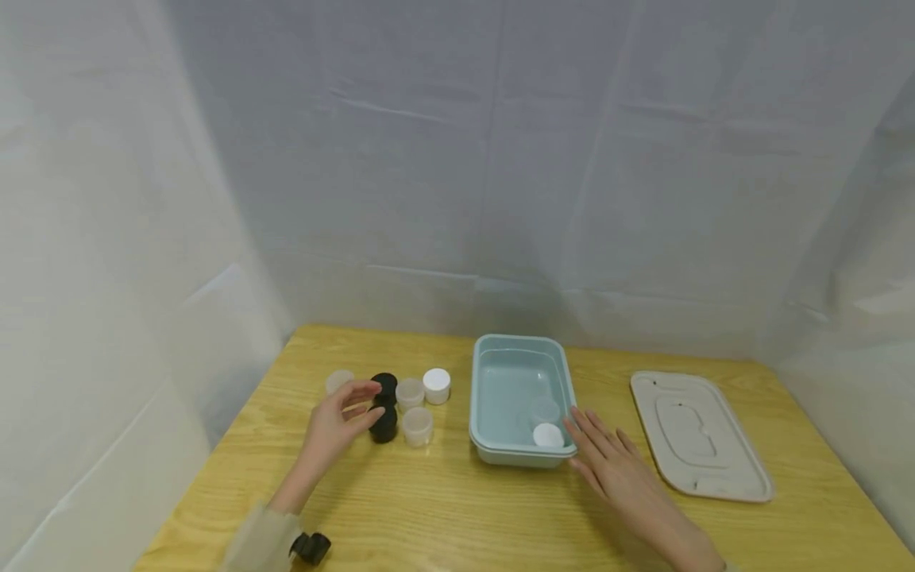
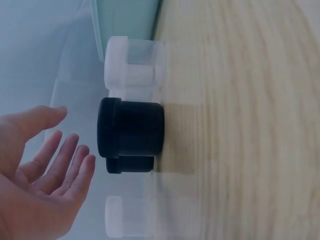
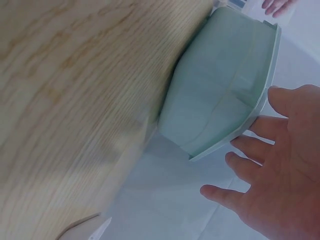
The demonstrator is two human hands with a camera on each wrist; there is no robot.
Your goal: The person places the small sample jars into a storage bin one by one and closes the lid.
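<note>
My left hand (image 1: 363, 402) hovers open, fingers loosely spread, just left of two black jars (image 1: 384, 424), touching neither; in the left wrist view the hand (image 2: 50, 170) is a short gap from the nearer black jar (image 2: 132, 127). Clear jars (image 1: 417, 427) and a white-lidded jar (image 1: 436, 385) stand beside them. My right hand (image 1: 596, 445) lies open with straight fingers at the right near corner of a teal bin (image 1: 518, 342). In the right wrist view its fingers (image 3: 250, 162) are next to the bin's rim (image 3: 225, 145). Inside the bin is a white-lidded jar (image 1: 547, 435).
A beige bin lid (image 1: 696, 435) lies flat at the right of the wooden table (image 1: 443, 508). One more clear jar (image 1: 339, 381) stands at the far left of the group. White sheeting walls the table on three sides.
</note>
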